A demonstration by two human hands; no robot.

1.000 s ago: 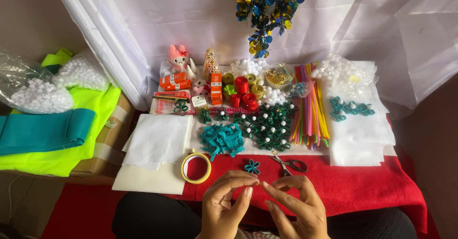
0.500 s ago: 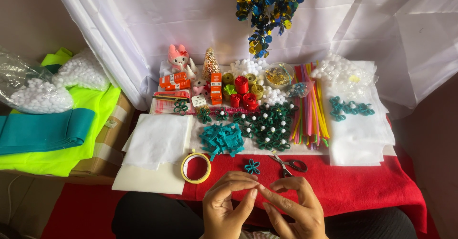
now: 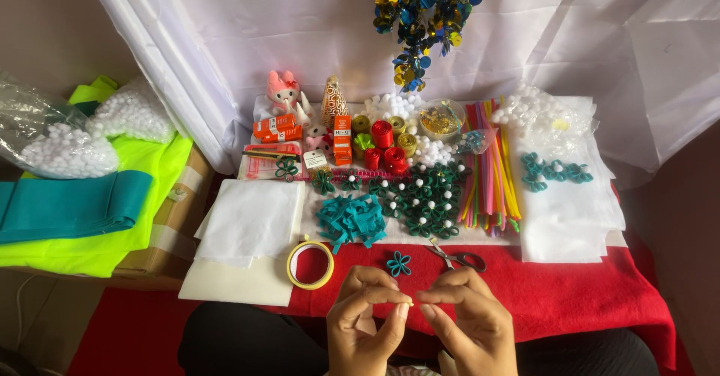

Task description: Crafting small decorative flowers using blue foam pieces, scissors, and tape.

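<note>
White cloth drapes the wall behind a table with a red cover (image 3: 570,293), and at its six o'clock edge the left hand (image 3: 365,323) and right hand (image 3: 469,320) meet fingertip to fingertip, each pinching thumb against forefinger on something too small to make out where they touch. Since half a second ago the two hands have closed the small gap between them; everything on the table lies as it did. Just at twelve o'clock from the hands sits a teal paper flower (image 3: 398,263), with scissors (image 3: 457,257) at its three o'clock and a yellow tape roll (image 3: 310,264) at its nine o'clock. Farther up lie a heap of teal strips (image 3: 350,219), dark green flowers with white centres (image 3: 420,200) and a bundle of coloured sticks (image 3: 487,166). White sheets (image 3: 251,222) lie toward ten o'clock. Both wrists are cut off by the lower edge, and the hanging blue and gold ornament (image 3: 424,16) is cropped at the top.
</note>
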